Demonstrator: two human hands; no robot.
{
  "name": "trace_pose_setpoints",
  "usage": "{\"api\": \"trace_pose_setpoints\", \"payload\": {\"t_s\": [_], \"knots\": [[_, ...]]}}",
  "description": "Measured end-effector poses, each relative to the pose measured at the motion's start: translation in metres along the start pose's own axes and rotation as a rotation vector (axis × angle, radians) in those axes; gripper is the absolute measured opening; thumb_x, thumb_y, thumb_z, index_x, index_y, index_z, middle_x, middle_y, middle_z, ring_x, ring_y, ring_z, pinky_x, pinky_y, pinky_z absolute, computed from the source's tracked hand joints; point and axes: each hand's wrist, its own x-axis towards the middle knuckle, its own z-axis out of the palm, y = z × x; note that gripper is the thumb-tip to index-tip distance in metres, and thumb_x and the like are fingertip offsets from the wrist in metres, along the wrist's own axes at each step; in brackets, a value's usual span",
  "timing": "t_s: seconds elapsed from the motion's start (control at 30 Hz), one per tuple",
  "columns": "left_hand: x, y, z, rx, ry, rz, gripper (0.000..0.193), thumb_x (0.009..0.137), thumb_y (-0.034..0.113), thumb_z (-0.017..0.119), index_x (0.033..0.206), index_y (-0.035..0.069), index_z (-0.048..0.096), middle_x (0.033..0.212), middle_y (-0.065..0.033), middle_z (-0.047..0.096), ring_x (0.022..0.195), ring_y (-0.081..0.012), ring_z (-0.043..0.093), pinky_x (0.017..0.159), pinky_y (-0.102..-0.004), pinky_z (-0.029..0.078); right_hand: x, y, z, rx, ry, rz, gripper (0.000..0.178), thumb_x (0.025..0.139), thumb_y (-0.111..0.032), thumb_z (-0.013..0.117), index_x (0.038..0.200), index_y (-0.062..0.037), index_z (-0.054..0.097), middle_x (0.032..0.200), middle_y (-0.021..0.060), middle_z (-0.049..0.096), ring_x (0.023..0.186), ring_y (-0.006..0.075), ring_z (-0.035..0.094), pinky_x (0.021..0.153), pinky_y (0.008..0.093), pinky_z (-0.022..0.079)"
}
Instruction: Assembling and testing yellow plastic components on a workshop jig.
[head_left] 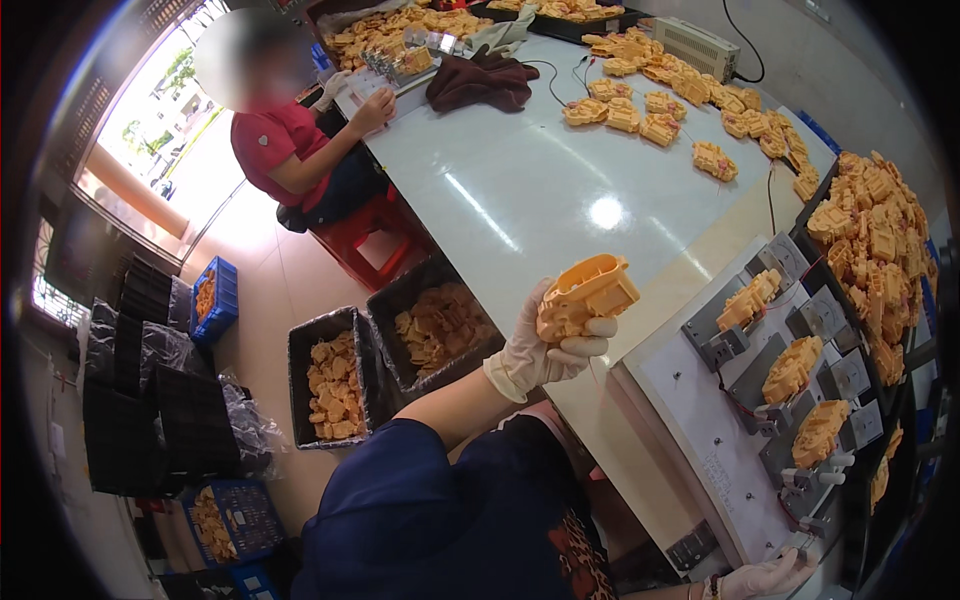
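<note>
My left hand (545, 350), in a white glove, grips a yellow-orange plastic housing (590, 297) and holds it up over the table's near edge. The housing is tilted, with a rimmed opening on top. At the lower right, my gloved right hand (765, 578) is by the near corner of a pale test fixture (700, 440). Its fingers are drawn together around something small and dark that I cannot make out. On the fixture, three similar housings (793, 370) sit in a row among metal blocks, clamps and wires.
A big pile of housings (865, 250) fills a black tray at the right. More housings (620, 115) lie across the far side of the white table (520, 170), near a dark cloth (480, 82). A co-worker (290, 150) sits at the left. Filled bins (325, 330) stand on the floor.
</note>
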Motion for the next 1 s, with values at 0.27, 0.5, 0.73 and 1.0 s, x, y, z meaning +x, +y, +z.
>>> {"api": "trace_pose_setpoints", "payload": {"t_s": [0.27, 0.5, 0.73, 1.0], "knots": [[-0.009, 0.004, -0.003, 0.034, 0.077, 0.068, 0.06, 0.101, 0.052, 0.043, 0.134, 0.001, 0.048, 0.084, -0.0074, 0.047, 0.055, -0.01, 0.04, 0.038, -0.0181, 0.037, 0.002, 0.0, -0.005, 0.021, -0.091, 0.031, 0.012, 0.08, -0.015, 0.06, 0.082, -0.0036, 0.055, 0.073, 0.0083, 0.054, 0.062, 0.0199, 0.05, 0.056, 0.03, 0.042], [-0.009, 0.001, 0.001, 0.109, 0.139, 0.033, 0.06, 0.101, 0.053, 0.042, 0.135, 0.004, 0.049, 0.08, -0.0055, 0.044, 0.053, -0.0094, 0.035, 0.038, -0.0181, 0.031, 0.004, 0.004, -0.019, -0.073, -0.19, -0.022, 0.017, 0.083, -0.015, 0.061, 0.075, -0.0019, 0.054, 0.082, 0.0109, 0.055, 0.071, 0.0244, 0.053, 0.07, 0.0373, 0.046], [-0.008, 0.002, -0.014, 0.012, 0.037, 0.045, 0.062, 0.101, 0.054, 0.047, 0.136, 0.002, 0.046, 0.081, -0.0043, 0.042, 0.053, -0.0087, 0.036, 0.037, -0.0174, 0.032, 0.004, 0.004, -0.017, -0.1, -0.176, -0.021, 0.016, 0.082, -0.015, 0.062, 0.075, -0.0019, 0.055, 0.082, 0.0108, 0.055, 0.072, 0.0243, 0.053, 0.072, 0.0365, 0.046], [-0.009, 0.0, -0.008, 0.021, 0.043, 0.064, 0.064, 0.101, 0.054, 0.048, 0.139, 0.002, 0.045, 0.08, -0.0048, 0.044, 0.053, -0.0085, 0.036, 0.037, -0.0186, 0.031, 0.005, 0.011, -0.021, -0.13, -0.169, -0.06, 0.015, 0.079, -0.015, 0.064, 0.076, -0.002, 0.057, 0.079, 0.0099, 0.054, 0.072, 0.0239, 0.052, 0.073, 0.0352, 0.045]]}}
